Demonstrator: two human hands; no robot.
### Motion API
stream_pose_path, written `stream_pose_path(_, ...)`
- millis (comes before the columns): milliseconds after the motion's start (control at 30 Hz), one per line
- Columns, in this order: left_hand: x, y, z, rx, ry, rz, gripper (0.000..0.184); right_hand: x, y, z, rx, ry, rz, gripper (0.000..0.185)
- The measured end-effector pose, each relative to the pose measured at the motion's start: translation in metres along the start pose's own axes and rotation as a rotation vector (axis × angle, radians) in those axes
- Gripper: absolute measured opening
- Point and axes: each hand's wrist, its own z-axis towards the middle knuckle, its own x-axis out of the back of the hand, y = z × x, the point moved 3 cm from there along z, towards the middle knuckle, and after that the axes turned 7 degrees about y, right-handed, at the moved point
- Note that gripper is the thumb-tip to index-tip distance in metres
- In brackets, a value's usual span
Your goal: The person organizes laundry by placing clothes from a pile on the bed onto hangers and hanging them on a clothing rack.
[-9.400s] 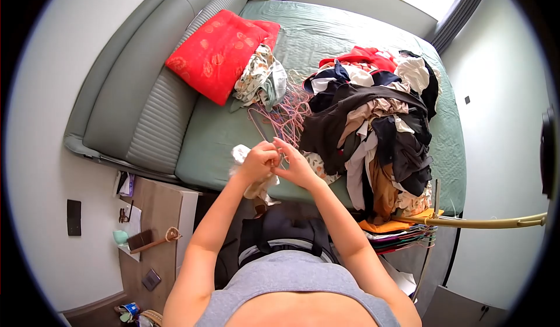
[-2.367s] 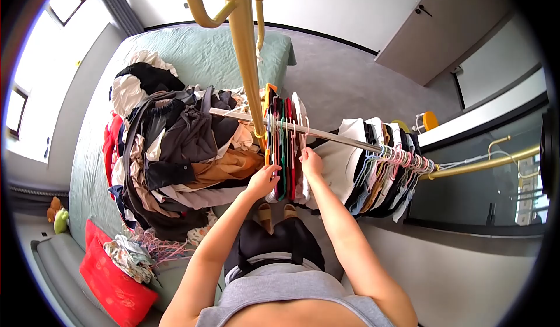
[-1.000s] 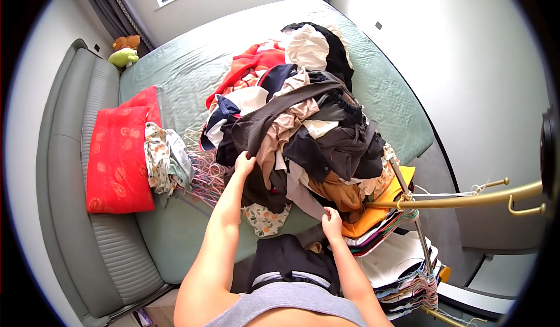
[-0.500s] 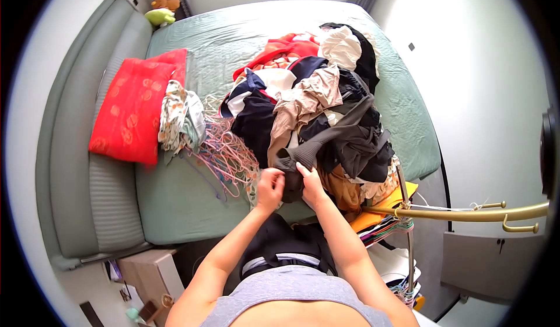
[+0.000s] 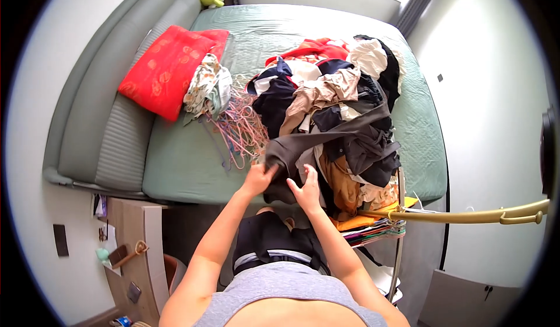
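A dark grey ribbed garment (image 5: 294,146) stretches from the clothes pile (image 5: 326,97) toward me, its near end hanging over the bed's front edge. My left hand (image 5: 258,179) is closed on the left side of that near end. Beside it, my right hand (image 5: 307,192) has thumb and fingers apart, close to the garment's right side; whether it touches the cloth is unclear. Beige, navy, white, black and red clothes lie heaped behind, and a brown garment (image 5: 341,181) hangs to the right of my right hand.
Pink and purple hangers (image 5: 242,123) lie tangled left of the pile. Past them are a patterned cloth (image 5: 208,85) and a red pillow (image 5: 166,73). At the right stands a gold clothes rack (image 5: 461,215) with hung items. A bedside cabinet (image 5: 140,228) is at the left.
My right hand has loosened from the garment, its fingers now spread. The garment's near end is opened out wider toward the left. The view has shifted, so the bed appears farther right.
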Motion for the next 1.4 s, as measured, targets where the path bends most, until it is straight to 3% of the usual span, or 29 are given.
stream_pose_path(33, 0.0, 0.008, -0.01, -0.124, -0.121, 0.09, 0.026, 0.008, -0.022, 0.004, 0.195, 0.032, 0.046, 0.076)
stream_pose_path(67, 0.0, 0.016, -0.021, -0.219, -0.213, 0.192, 0.021, 0.013, -0.041, 0.007, 0.25, -0.028, 0.122, 0.079)
stream_pose_path(133, 0.005, 0.026, -0.034, -0.236, -0.253, 0.106, 0.019, 0.011, -0.061, 0.01, 0.505, -0.143, -0.01, 0.081)
stream_pose_path(167, 0.012, 0.029, -0.04, -0.217, -0.247, 0.148, 0.022, 0.003, -0.06, 0.01, 0.484, -0.266, 0.003, 0.074)
stream_pose_path(200, 0.022, 0.036, -0.045, -0.215, -0.233, 0.175, 0.023, -0.006, -0.056, 0.01, 0.508, -0.371, -0.031, 0.054)
stream_pose_path(267, 0.041, 0.041, -0.053, -0.211, -0.205, 0.223, 0.027, -0.023, -0.046, 0.009, 0.299, -0.532, 0.047, 0.033)
stream_pose_path(333, 0.066, 0.033, -0.059, -0.167, -0.074, 0.216, 0.026, -0.045, -0.053, 0.001, 0.244, -0.574, 0.367, 0.02)
stream_pose_path(400, 0.097, 0.018, -0.065, -0.049, -0.018, 0.252, 0.024, -0.066, -0.07, -0.009, 0.026, -0.704, 0.697, 0.01)
stream_pose_path(433, 0.113, -0.002, -0.066, -0.031, 0.048, 0.25, 0.022, -0.07, -0.09, -0.011, 0.051, -0.725, 0.703, 0.007)
stream_pose_path(533, 0.165, -0.063, -0.072, -0.052, 0.299, 0.355, 0.017, -0.094, -0.137, -0.013, -0.011, -0.79, 0.854, 0.008)
stream_pose_path(667, 0.248, -0.118, -0.079, 0.021, 0.641, 0.449, 0.011, -0.138, -0.154, 0.002, -0.386, -0.724, 1.128, 0.008)
stream_pose_path(767, 0.308, -0.133, -0.075, 0.144, 0.758, 0.534, 0.01, -0.169, -0.157, 0.021, -0.655, -0.552, 1.269, 0.013)
stream_pose_path(867, 0.356, -0.136, -0.062, 0.128, 0.845, 0.637, 0.01, -0.207, -0.153, 0.034, -0.756, -0.433, 1.162, 0.013)
stream_pose_path(933, 0.38, -0.158, -0.048, 0.214, 0.781, 0.681, 0.01, -0.244, -0.143, 0.039, -0.759, -0.444, 1.056, 0.014)
stream_pose_path(1000, 0.392, -0.184, -0.031, 0.552, 0.511, 0.575, 0.015, -0.283, -0.123, 0.042, -0.806, -0.408, 0.949, 0.015)
stream_pose_path(1033, 0.393, -0.195, -0.021, 0.571, 0.449, 0.487, 0.019, -0.3, -0.11, 0.041, -0.853, -0.368, 0.89, 0.015)
stream_pose_path(1067, 0.394, -0.229, -0.012, 0.617, 0.294, 0.209, 0.019, -0.316, -0.097, 0.038, -0.9, -0.328, 0.828, 0.015)
stream_pose_path(1133, 0.385, -0.241, 0.005, 0.81, 0.239, -0.295, 0.019, -0.341, -0.076, 0.036, -0.95, -0.317, 0.768, 0.015)
stream_pose_path(1233, 0.38, -0.236, 0.036, 0.703, 0.217, -0.958, 0.021, -0.363, -0.052, 0.041, -1.079, -0.389, 0.703, 0.015)
stream_pose_path(1367, 0.381, -0.231, 0.072, 0.808, 0.359, -1.122, 0.025, -0.403, -0.024, 0.055, -1.148, -0.647, 0.751, 0.024)
stream_pose_path(1400, 0.376, -0.244, 0.082, 0.739, 0.286, -1.187, 0.027, -0.417, -0.009, 0.061, -1.175, -0.556, 0.734, 0.026)
